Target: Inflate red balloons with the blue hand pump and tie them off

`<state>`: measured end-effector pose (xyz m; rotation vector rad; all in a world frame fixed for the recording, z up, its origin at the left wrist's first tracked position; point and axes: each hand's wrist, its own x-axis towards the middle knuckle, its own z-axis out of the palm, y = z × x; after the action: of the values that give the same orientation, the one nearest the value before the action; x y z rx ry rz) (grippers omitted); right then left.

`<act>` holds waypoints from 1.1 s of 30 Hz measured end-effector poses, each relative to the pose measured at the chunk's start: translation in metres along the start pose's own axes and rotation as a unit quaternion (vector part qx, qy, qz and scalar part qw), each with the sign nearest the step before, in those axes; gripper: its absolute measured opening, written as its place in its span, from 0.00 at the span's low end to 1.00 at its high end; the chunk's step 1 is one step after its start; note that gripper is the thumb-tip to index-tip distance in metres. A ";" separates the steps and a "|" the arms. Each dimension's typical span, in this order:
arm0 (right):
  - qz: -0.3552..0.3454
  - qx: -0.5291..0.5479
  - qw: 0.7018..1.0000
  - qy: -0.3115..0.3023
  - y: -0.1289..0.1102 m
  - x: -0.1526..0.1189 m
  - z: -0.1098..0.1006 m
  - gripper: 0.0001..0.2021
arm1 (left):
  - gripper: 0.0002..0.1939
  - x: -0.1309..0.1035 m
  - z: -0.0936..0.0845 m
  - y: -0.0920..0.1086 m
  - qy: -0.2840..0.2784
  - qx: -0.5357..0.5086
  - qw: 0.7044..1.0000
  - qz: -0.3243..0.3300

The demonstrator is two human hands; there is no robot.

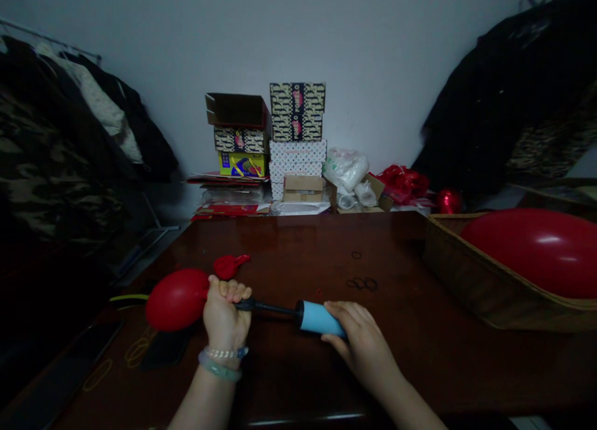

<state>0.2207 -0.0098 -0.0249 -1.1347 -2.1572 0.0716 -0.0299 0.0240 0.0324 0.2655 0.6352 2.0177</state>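
A blue and black hand pump (321,318) lies level between my hands, just above the table. My left hand (227,308) is closed round the pump's black end and the neck of a partly filled red balloon (177,300), which sticks out to the left. With fingers wrapped over the far end of the blue barrel, my right hand (359,340) grips the pump. The pump's black rod shows between the barrel and my left fist. Just beyond my left hand lies a flat red balloon (228,266).
On the right, a woven basket (466,287) holds a large red balloon (541,249). Black rubber bands (362,284) lie on the brown table (289,386), yellowish bands (136,352) at left near a dark phone (165,349). Stacked boxes (297,112) stand behind; clothes (69,137) hang left.
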 end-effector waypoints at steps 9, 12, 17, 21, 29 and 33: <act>0.008 -0.006 1.000 0.019 -0.018 -0.004 0.005 0.23 | 0.22 -0.011 0.001 -0.020 -0.007 0.000 0.999 -0.042; 0.027 0.000 0.999 0.018 -0.025 -0.005 0.009 0.22 | 0.23 -0.020 0.002 -0.033 -0.015 0.006 0.998 -0.055; 0.045 0.007 0.999 0.008 -0.029 -0.007 0.012 0.21 | 0.24 -0.028 0.006 -0.044 -0.015 0.014 0.998 -0.062; 0.030 0.009 0.999 0.005 -0.026 -0.004 0.011 0.22 | 0.23 -0.023 0.008 -0.038 -0.017 0.011 0.998 -0.060; 0.025 0.003 1.000 -0.004 -0.008 0.001 0.005 0.23 | 0.22 0.002 0.002 -0.017 0.011 -0.003 0.999 -0.036; 0.027 -0.002 1.000 -0.013 -0.001 0.002 0.001 0.24 | 0.22 0.011 -0.003 -0.010 0.018 -0.016 1.000 -0.020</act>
<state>0.2186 -0.0089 -0.0245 -1.2003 -2.1514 0.1066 -0.0293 0.0363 0.0235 0.1962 0.6267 1.9964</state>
